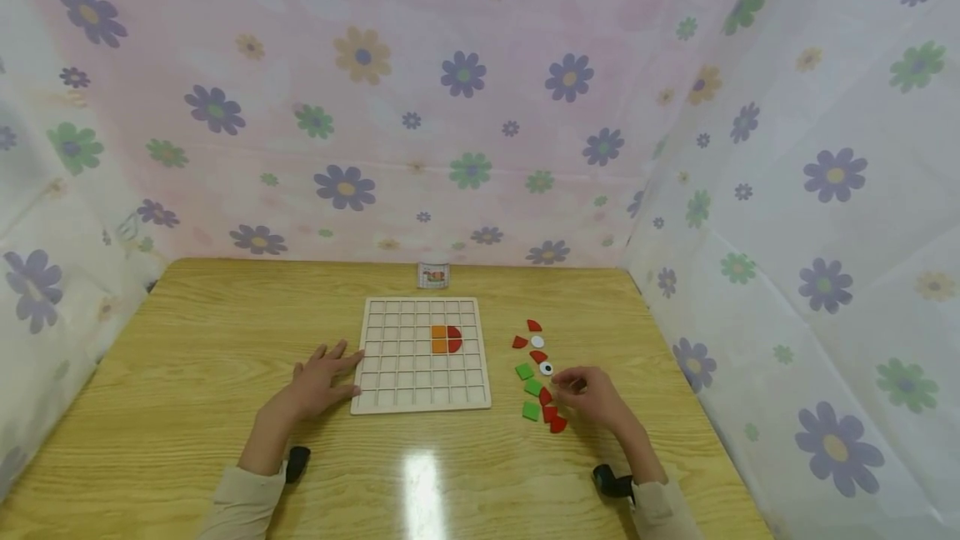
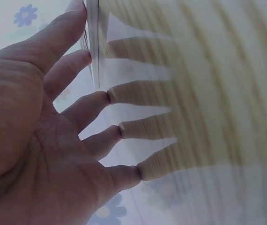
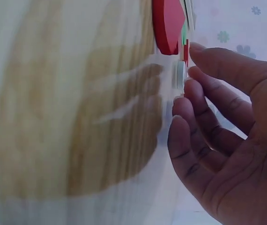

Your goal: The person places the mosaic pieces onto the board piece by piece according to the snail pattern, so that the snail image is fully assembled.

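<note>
We see a small card (image 1: 433, 276) on the far side of the table (image 1: 150, 390), but its print is too tiny for us to read.

Near it sits the board (image 1: 420, 410), almost square, with its sides running near to far. It looks like pale wood, cut into little square boxes. Toward its right side, two orange squares (image 1: 438, 346) sit one behind the other. Two red quarter-rounds (image 1: 454, 345) touch them, and their curvy sides point right.

Right of the board, flat loose bits make a long line from far to near: green squares (image 1: 531, 411), red pieces (image 1: 558, 424) with curved edges, a plain white circle (image 1: 537, 342) and an eye circle (image 1: 546, 368) with a black dot.

Our left hand (image 1: 318, 382) is spread wide, with finger and thumb at the board's left edge. Our right hand (image 1: 592, 397) has bent fingers, a small gap by the thumb, and holds nothing, just beside the eye circle.

The table is shiny, with wood stripes.
</note>
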Tool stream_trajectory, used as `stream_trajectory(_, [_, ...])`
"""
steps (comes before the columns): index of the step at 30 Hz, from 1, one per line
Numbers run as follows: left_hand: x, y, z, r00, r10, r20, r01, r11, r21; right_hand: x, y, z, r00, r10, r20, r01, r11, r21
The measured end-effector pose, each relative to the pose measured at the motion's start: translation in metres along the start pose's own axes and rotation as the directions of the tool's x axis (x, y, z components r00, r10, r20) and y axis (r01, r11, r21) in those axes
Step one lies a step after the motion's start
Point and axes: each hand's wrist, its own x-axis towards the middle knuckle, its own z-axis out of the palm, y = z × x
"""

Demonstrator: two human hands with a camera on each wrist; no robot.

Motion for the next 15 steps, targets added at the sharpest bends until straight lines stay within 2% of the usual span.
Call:
stream_trajectory(3, [-0.0002,-0.0004,0.0009,1.000,-0.002,0.000,0.002,1.000,-0.005,-0.0024,0.0000,0.0020,1.000,0.022,0.020,-0.022,1.000,0.009])
stream_trajectory(15, [0.0013,-0.0038,0.0037,1.000,-0.006,-0.004,0.006,0.999,-0.045,-0.0092,-0.0043,0.0030,0.999,0.020,0.041,-0.021,0.999,0.042])
